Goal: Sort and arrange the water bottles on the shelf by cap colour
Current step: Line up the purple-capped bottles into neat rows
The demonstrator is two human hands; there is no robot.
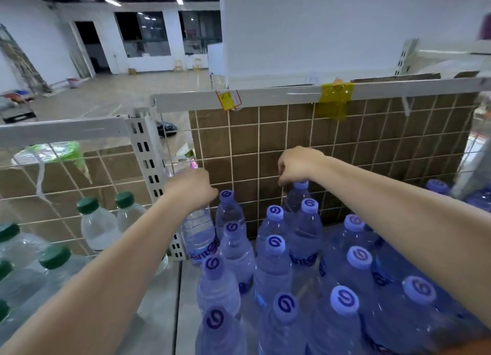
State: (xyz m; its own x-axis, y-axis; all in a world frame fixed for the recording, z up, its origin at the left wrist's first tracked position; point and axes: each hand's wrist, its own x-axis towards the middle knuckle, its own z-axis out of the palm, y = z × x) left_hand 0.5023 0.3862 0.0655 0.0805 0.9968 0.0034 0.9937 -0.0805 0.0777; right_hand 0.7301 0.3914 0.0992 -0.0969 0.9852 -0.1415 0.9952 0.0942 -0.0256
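Observation:
Several blue-capped water bottles stand packed on the right shelf section. Green-capped bottles stand on the left section. My left hand grips the top of a blue-tinted bottle at the back left corner of the blue group; its cap is hidden under my fingers. My right hand pinches the cap of another blue-capped bottle against the wire back panel.
A wire grid backed with brown cardboard closes the rear of the shelf. A white slotted upright post divides the two sections. A grey shelf board shows between the groups. Open floor lies beyond.

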